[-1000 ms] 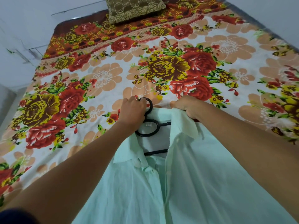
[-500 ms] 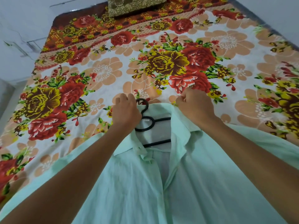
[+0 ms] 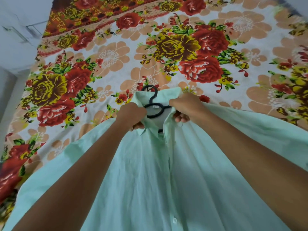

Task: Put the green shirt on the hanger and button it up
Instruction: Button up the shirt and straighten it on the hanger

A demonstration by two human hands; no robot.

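The pale green shirt lies front up on the flowered bed, its placket running down the middle with a white button near the bottom. A black plastic hanger sits inside the neck, with its hook poking out above the collar. My left hand grips the left collar flap beside the hanger's ring. On the other side, my right hand pinches the right collar edge. The hanger's shoulders are hidden under the cloth.
The bed is covered by a sheet with big red and yellow roses, stretching far ahead and to both sides. A white wall borders the bed's left edge.
Both hands slid from the back of the collar down to the front collar flaps. The collar now stands over the hanger's neck, and the view has moved closer.
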